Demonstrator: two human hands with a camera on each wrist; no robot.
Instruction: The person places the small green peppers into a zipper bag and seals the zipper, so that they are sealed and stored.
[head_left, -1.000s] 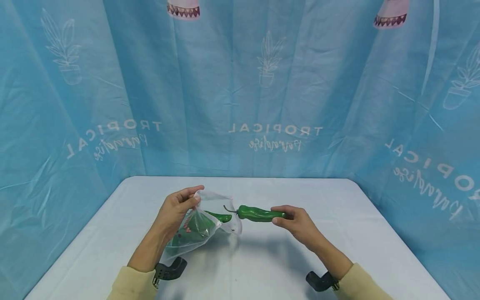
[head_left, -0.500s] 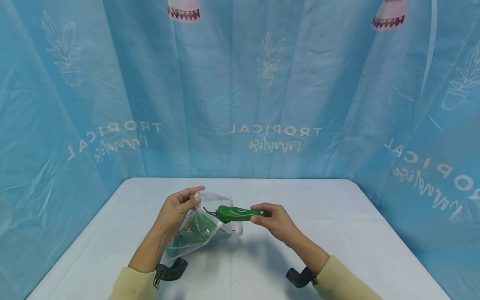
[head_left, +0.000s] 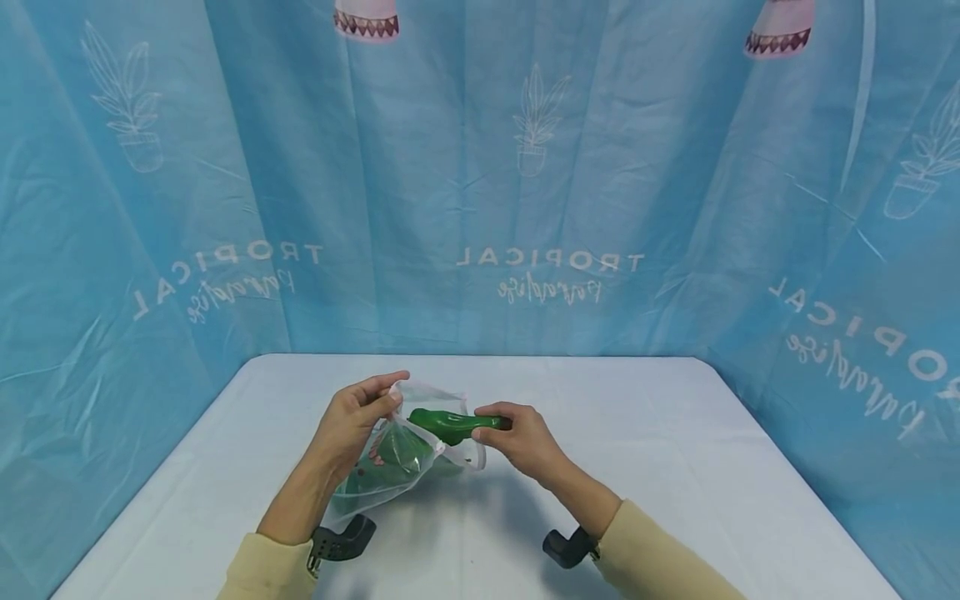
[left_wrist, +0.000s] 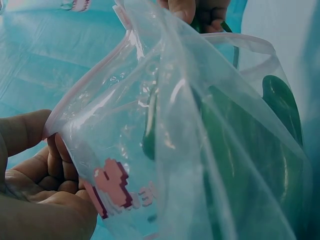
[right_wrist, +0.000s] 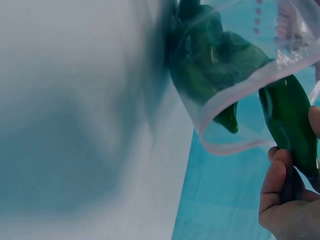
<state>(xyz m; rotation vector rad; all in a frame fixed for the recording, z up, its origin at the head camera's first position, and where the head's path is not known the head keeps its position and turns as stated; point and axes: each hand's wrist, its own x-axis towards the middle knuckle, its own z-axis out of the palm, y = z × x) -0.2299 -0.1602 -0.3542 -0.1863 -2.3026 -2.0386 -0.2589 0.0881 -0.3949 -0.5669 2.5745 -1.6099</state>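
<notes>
A clear zip bag [head_left: 378,497] with a pinkish rim and a red print lies over the table, its mouth facing right. My left hand [head_left: 347,429] pinches the upper edge of that mouth between thumb and fingers, which holds it apart. Several green peppers [right_wrist: 202,65] are inside the bag. My right hand [head_left: 521,437] grips another long green pepper [head_left: 446,426] by its tip end. This pepper's stem end is within the bag's mouth, while the tip stays outside in my fingers. In the right wrist view the rim [right_wrist: 250,86] crosses the pepper's upper part.
Under the hands is a white tabletop [head_left: 645,467] with rounded far corners. Blue curtains [head_left: 480,183] with mirrored white lettering stand behind and at both sides. A black wrist device [head_left: 342,538] is strapped on each wrist.
My right hand has moved left, carrying the pepper stem-first from just outside the bag's mouth into it. My left hand and the bag have stayed nearly still.
</notes>
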